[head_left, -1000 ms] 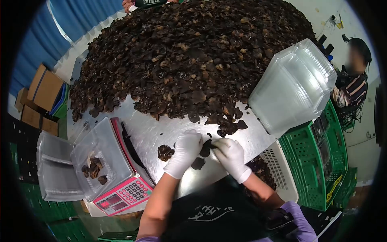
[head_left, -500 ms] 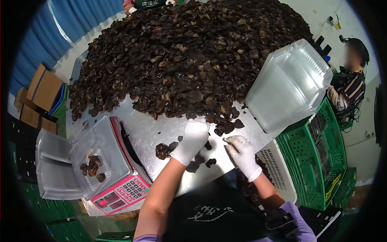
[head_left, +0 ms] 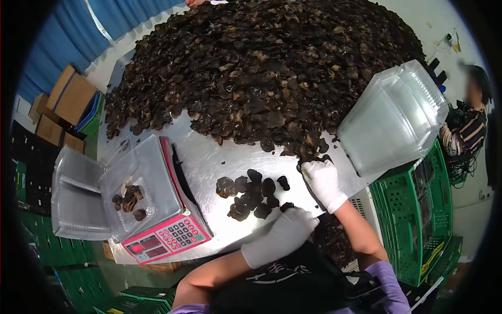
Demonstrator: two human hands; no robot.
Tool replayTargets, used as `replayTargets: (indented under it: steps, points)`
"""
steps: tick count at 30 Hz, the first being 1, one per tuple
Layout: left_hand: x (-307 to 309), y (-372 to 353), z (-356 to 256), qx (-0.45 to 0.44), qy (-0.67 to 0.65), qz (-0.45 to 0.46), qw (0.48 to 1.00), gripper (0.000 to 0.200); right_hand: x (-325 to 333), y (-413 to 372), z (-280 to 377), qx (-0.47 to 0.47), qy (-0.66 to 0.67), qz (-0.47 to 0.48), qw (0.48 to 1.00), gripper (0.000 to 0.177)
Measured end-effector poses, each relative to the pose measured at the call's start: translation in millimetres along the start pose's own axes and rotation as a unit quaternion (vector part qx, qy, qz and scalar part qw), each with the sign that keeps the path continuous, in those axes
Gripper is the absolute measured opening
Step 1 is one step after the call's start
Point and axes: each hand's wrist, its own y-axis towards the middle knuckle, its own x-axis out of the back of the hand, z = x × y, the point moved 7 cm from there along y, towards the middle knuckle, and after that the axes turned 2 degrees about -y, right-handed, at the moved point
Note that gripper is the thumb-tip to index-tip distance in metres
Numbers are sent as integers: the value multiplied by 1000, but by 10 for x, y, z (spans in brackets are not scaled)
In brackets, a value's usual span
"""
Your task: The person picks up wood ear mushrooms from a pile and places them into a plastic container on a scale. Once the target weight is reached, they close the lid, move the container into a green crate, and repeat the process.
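My left hand (head_left: 286,230), in a white glove, is over the table's front edge with its fingers curled together; what they hold, if anything, is hidden. A small group of dark wood ear mushrooms (head_left: 253,194) lies on the metal table just beyond it. My right hand (head_left: 324,183), also gloved, reaches to the near edge of the big mushroom pile (head_left: 261,78). Its fingers are closed on a dark wood ear mushroom (head_left: 320,159) there. On the left, a pink scale (head_left: 170,239) bears a clear plastic box (head_left: 149,201) with several mushroom pieces in it.
Stacked clear plastic boxes (head_left: 389,123) stand at the table's right edge. Beside them are a green crate (head_left: 397,220) and a white basket (head_left: 360,204). More clear lids or trays (head_left: 78,196) are left of the scale. Another person (head_left: 468,123) is at the far right.
My left hand has moved from the pile's edge down to the table's front edge. My right hand has moved up to the pile. More mushrooms lie in the small group, and the view has shifted.
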Motion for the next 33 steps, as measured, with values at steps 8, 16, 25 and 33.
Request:
replayTargets:
  steps: [8,16,25,33]
  points:
    - [700,-616,1173,220,25,-321,921,12,-4,-94,-26,-21,-14,11,1000,16]
    - [819,-476,1296,235,-1,-266,935,16,962,-750,-343,12,109,222,969,10]
    - [162,841,1682,292,94,-164,938,21,949,-639,-347,-127,148,112,974,23]
    - [901,96,1471,237,-53,-357,902,19,729,-330,-295,-125,96,-8,988,21]
